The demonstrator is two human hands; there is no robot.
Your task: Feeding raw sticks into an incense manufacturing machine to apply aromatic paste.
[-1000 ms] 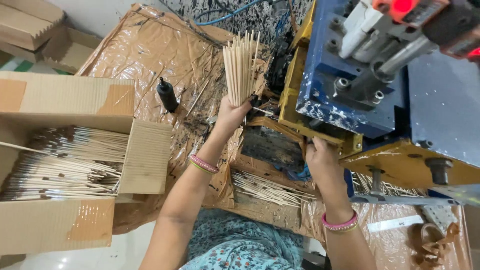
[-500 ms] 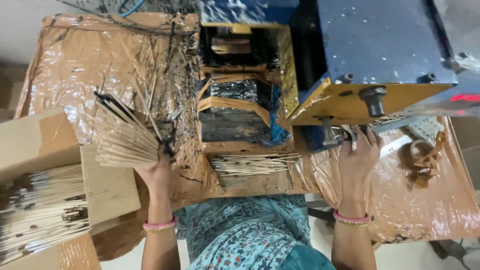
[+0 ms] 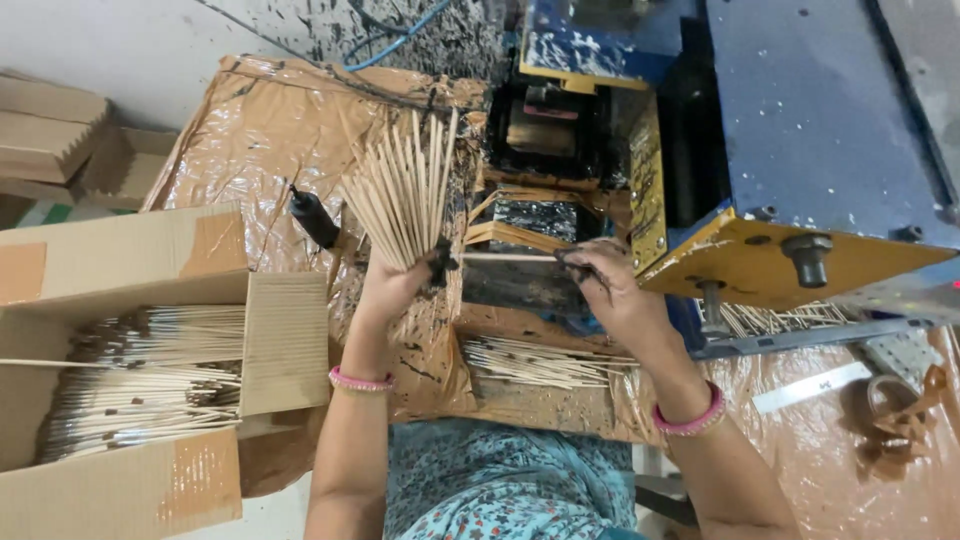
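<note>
Machine (image 3: 830, 120) cut off, maybe half.

The left hand (image 3: 392, 285) has open room above the brown sheet (image 3: 250, 130) to its left, bar a black bottle (image 3: 314, 218) just beside it. The open box (image 3: 150, 370) blocks the lower left. The right hand (image 3: 610, 290) sits hemmed between the black feed slot (image 3: 530, 215) and the yellow plate (image 3: 790, 255); the blue machine (image 3: 800, 100) closes off the right.
</note>
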